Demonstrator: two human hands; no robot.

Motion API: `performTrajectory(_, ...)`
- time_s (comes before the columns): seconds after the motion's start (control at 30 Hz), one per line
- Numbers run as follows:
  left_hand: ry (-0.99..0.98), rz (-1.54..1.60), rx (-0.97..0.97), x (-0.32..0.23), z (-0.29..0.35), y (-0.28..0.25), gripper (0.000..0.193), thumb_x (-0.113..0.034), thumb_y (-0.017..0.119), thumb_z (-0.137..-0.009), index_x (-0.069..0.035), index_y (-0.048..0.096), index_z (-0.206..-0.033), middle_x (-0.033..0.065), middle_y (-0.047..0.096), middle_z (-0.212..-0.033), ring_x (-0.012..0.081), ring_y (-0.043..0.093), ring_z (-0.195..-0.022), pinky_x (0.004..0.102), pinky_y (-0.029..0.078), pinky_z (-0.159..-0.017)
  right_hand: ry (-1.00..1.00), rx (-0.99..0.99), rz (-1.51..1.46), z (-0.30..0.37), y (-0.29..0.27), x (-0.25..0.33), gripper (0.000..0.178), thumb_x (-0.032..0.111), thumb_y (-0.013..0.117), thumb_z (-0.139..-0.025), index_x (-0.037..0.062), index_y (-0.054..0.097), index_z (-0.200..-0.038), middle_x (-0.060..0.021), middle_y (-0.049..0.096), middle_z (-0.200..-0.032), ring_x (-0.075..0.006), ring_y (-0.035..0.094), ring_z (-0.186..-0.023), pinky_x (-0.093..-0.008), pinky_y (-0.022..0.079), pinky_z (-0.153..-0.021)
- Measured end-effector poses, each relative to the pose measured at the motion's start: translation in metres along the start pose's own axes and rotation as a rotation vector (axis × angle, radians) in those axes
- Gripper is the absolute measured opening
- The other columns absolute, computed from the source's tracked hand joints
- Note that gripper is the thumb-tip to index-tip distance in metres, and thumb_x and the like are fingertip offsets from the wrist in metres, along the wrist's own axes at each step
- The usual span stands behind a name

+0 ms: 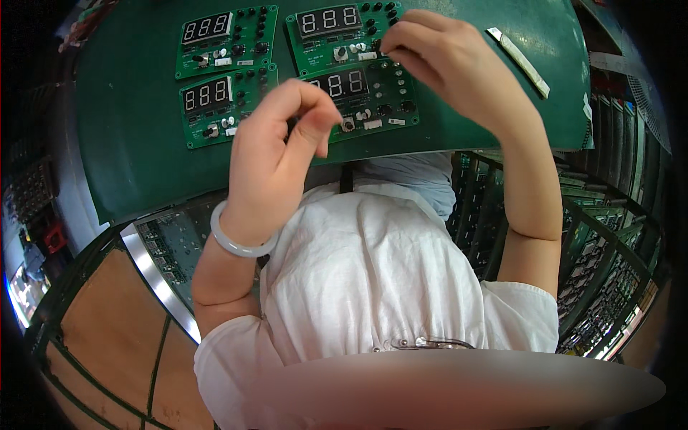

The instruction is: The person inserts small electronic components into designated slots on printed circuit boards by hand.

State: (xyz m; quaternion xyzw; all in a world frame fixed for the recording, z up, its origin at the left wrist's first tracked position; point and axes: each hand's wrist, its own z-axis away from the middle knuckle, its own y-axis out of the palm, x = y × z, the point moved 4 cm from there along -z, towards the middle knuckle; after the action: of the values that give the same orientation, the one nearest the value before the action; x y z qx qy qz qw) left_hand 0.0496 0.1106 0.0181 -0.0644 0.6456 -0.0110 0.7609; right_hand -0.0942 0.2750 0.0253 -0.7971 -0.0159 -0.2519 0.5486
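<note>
Several green circuit boards with three-digit displays lie on the green tabletop. My right hand (448,68) is over the right-hand pair, its fingers pinched at the edge of the far right board (315,61); whatever is between the fingertips is hidden. My left hand (276,147) has curled fingers, with thumb and forefinger close together, above the gap between the near left board (208,117) and the near right board (393,132), covering part of both. I cannot make out anything in it. The far left board (247,54) lies untouched, with black round caps along its right side.
A flat, pale strip-like tool (519,63) lies on the green table (129,136) at the right. Racks full of circuit boards (602,261) stand close on my right. On my left is a metal-edged frame (161,276) beside brown panels (115,315).
</note>
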Motion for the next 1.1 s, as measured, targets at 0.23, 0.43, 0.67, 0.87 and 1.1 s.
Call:
performTrajectory(0.23, 0.060, -0.141, -0.014, -0.005, -0.022, 0.003, 0.019, -0.016, 0.054, -0.107, -0.001, 0.064, -0.110, -0.0022, 0.060, -0.080, 0.0026, 0.045, -0.065, 0.0187, 0.034, -0.059, -0.011, 0.035, -0.108, 0.006, 0.002, -0.004, 0.018, -0.003, 0.068, -0.082, 0.0015, 0.066, -0.100, -0.0115, 0.065, -0.090, -0.0334, 0.065, -0.085, -0.0407, 0.052, -0.073)
performTrajectory(0.43, 0.142, -0.389, -0.041, -0.008, -0.032, 0.010, 0.008, -0.003, 0.056, -0.099, 0.001, 0.058, -0.106, 0.0113, 0.066, -0.082, 0.0197, 0.067, -0.079, 0.0323, 0.051, -0.070, 0.018, 0.090, -0.151, 0.005, -0.002, 0.001, 0.015, 0.010, 0.064, -0.093, -0.0011, 0.062, -0.102, -0.0160, 0.063, -0.095, -0.0363, 0.064, -0.090, -0.0417, 0.053, -0.079)
performTrajectory(0.67, 0.424, -0.574, -0.048, -0.004, -0.047, 0.018, 0.010, -0.003, 0.064, -0.094, 0.000, 0.054, -0.095, 0.0162, 0.065, -0.085, 0.0346, 0.066, -0.076, 0.0408, 0.051, -0.066, -0.035, 0.088, -0.042, 0.008, 0.013, -0.008, 0.015, 0.012, 0.062, -0.088, 0.0017, 0.063, -0.100, -0.0132, 0.061, -0.095, -0.0321, 0.063, -0.093, -0.0406, 0.052, -0.082)
performTrajectory(0.87, 0.524, -0.692, 0.017, -0.002, -0.052, 0.027, 0.011, -0.002, 0.066, -0.091, -0.001, 0.056, -0.094, 0.0171, 0.065, -0.086, 0.0374, 0.066, -0.079, 0.0432, 0.053, -0.067, -0.532, -0.512, 0.195, 0.026, 0.020, -0.005, 0.013, 0.008, 0.065, -0.086, 0.0019, 0.066, -0.098, -0.0119, 0.062, -0.094, -0.0311, 0.065, -0.088, -0.0386, 0.054, -0.076)
performTrajectory(1.1, 0.589, -0.821, -0.007, -0.008, -0.056, 0.035, 0.013, 0.000, 0.067, -0.088, -0.002, 0.056, -0.094, 0.0164, 0.065, -0.090, 0.0369, 0.068, -0.080, 0.0418, 0.055, -0.069, -0.436, -0.698, -0.321, 0.027, 0.023, -0.025, 0.015, 0.002, 0.071, -0.086, 0.0043, 0.069, -0.101, -0.0127, 0.067, -0.091, -0.0328, 0.068, -0.080, -0.0368, 0.056, -0.069)
